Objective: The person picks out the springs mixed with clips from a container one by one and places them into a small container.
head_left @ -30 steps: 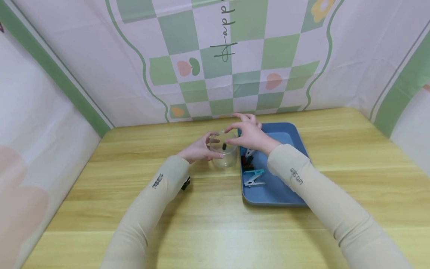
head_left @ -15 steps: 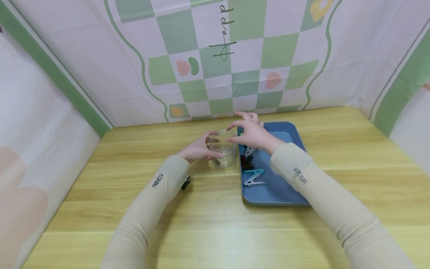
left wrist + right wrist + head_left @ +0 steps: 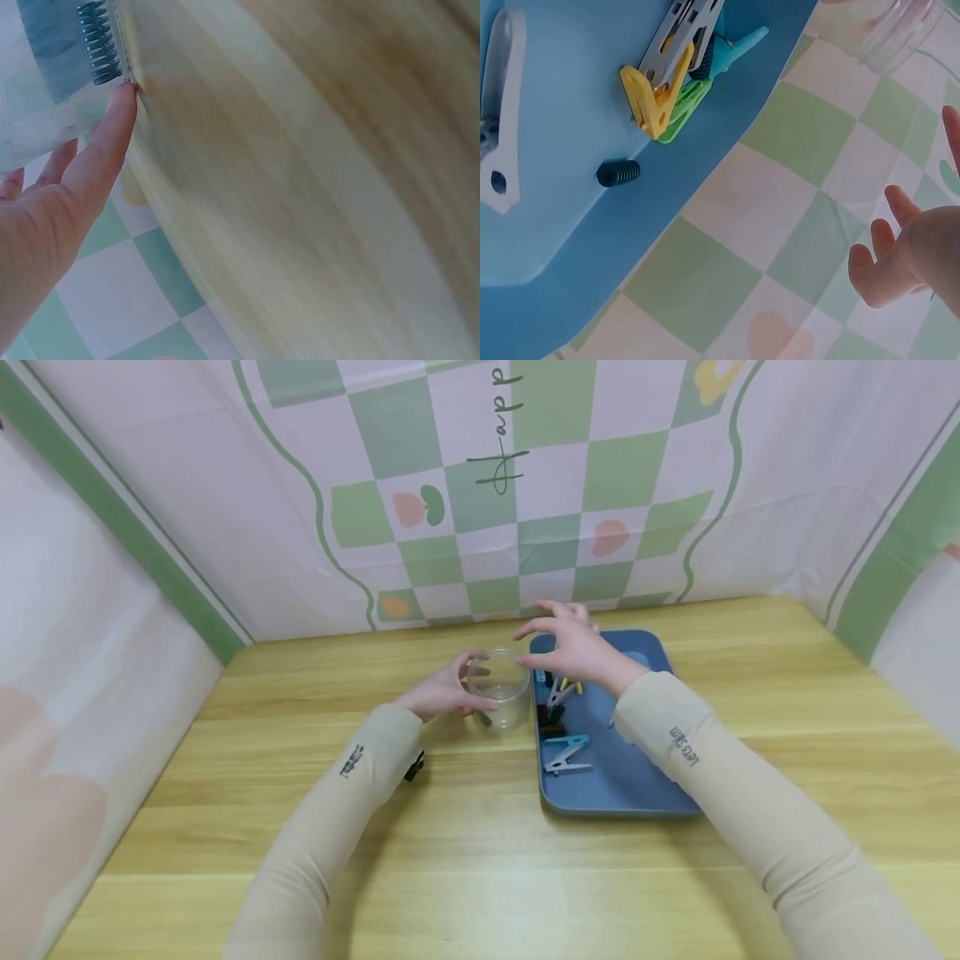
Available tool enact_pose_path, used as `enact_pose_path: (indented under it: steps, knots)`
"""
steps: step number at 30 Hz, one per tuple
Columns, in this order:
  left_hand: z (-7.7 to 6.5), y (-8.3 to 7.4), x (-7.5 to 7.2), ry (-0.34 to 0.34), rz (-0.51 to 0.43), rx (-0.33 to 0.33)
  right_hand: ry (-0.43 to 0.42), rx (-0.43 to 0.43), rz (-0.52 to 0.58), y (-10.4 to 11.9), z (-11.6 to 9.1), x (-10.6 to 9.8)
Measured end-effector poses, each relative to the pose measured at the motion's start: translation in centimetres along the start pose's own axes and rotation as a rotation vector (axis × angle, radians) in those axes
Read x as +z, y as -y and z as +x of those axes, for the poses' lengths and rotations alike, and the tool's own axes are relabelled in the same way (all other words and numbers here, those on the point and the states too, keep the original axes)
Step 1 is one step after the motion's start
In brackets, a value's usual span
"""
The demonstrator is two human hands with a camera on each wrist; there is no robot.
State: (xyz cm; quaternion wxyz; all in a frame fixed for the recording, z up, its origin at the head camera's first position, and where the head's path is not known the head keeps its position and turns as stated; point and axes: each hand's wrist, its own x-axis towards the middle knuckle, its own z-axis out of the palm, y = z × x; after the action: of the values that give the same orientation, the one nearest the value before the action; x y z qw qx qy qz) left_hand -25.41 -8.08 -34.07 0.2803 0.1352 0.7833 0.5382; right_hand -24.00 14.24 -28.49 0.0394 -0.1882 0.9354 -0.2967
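My left hand (image 3: pixel 446 689) grips a clear round tub (image 3: pixel 510 714) that stands on the table, thumb on the near side and fingers behind. Inside the tub, near its bottom, lies a dark coil spring (image 3: pixel 99 43), seen plainly in the left wrist view. My right hand (image 3: pixel 577 652) hovers with spread fingers between the tub and the blue tray (image 3: pixel 622 815), holding nothing. Along the tray's left side lie a blue-and-grey spring clip (image 3: pixel 567 756) and several springs and clips. The right wrist view shows another dark spring (image 3: pixel 619 172) beside a yellow clip (image 3: pixel 656 101) and a green clip (image 3: pixel 686 111).
The wooden table (image 3: pixel 480 868) extends on all sides of the tub and tray. A checked cloth (image 3: pixel 555 485) hangs behind its back edge. A small black object (image 3: pixel 414 767) shows at my left cuff.
My right hand has let go of the dark spring, which dropped into the tub. It has then drawn back to the right, toward the tray. My left hand has stayed on the tub.
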Motion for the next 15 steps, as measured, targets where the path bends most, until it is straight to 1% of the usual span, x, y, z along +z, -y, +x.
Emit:
enact_pose_path:
  steps: [8,15]
  knots:
    - [0.0,0.0,0.0,-0.002,-0.002,0.003,-0.020,0.001,-0.016,-0.1,0.1,-1.3]
    - [0.0,0.0,-0.1,-0.010,0.012,0.006,0.008,-0.004,-0.022,-0.5,-0.2,-2.3]
